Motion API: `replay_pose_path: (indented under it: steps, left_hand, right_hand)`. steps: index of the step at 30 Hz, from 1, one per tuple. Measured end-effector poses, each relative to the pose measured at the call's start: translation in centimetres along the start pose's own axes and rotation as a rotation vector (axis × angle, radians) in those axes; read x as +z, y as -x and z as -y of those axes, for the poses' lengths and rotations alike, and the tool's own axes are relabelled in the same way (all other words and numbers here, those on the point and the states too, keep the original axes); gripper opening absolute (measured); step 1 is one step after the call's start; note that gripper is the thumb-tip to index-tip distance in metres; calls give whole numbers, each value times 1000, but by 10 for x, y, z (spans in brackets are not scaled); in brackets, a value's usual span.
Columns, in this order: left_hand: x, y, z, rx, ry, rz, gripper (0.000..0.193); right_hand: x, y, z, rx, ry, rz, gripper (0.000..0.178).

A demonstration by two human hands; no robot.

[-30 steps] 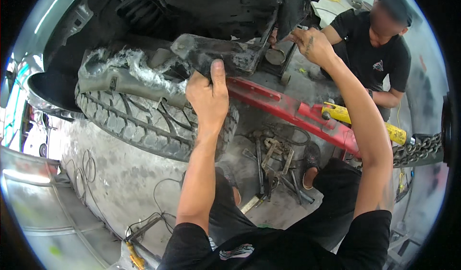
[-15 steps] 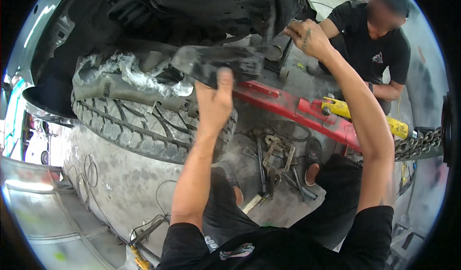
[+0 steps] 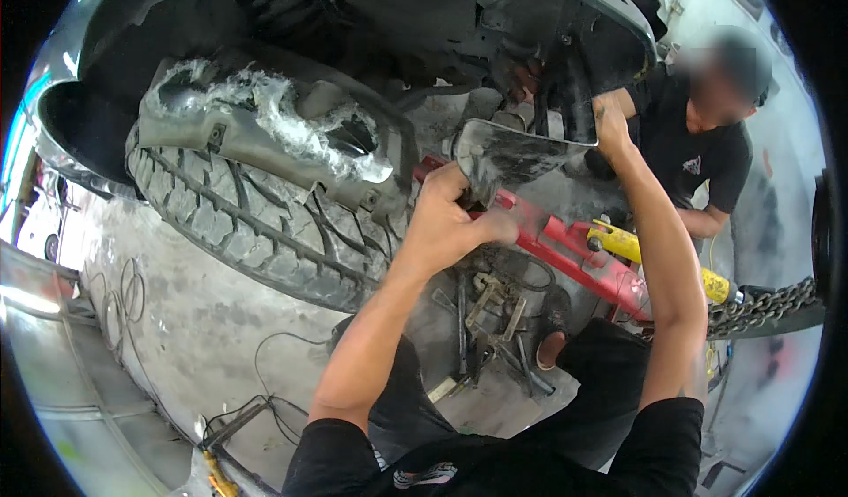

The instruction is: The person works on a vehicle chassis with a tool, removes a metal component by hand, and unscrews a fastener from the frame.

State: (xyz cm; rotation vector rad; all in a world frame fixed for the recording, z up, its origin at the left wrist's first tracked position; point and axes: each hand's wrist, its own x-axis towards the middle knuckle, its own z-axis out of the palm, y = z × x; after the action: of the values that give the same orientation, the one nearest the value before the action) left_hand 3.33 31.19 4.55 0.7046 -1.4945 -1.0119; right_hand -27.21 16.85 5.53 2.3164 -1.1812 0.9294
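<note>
Dark panel (image 3: pixel 517 159) moved toward 4 o'clock | left hand (image 3: pixel 444 229) half-curled, gripping it | right hand (image 3: pixel 613 126): closure was hidden | two-end support seemed wise

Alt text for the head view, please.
A left hand holds a scuffed, curved black panel beside a red metal beam, right hand near the panel's edge. At left, a large grey treaded tire; at right, a person in black.

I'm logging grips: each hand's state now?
Left hand: fingers at the dark panel, thumb spread; grip unclear.
Right hand: fingertips hidden; cannot tell.
</note>
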Motion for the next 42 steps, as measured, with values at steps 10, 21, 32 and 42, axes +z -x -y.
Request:
replay_pose_path:
  steps: [10,21,32,42]
  left_hand:
    - [-18,-48,38,-184,251,-186,14]
    - [22,-93,137,-269,866,-66,16]
    - [86,-126,131,-416,908,-68,28]
    - [92,-129,129,-403,1615,32,3]
  right_hand:
    - [-10,-4,8,165,17,245,26]
    - [-6,-2,9,182,49,192,31]
    - [34,50,-86,221,58,363,33]
    - [-52,12,-19,96,358,436,34]
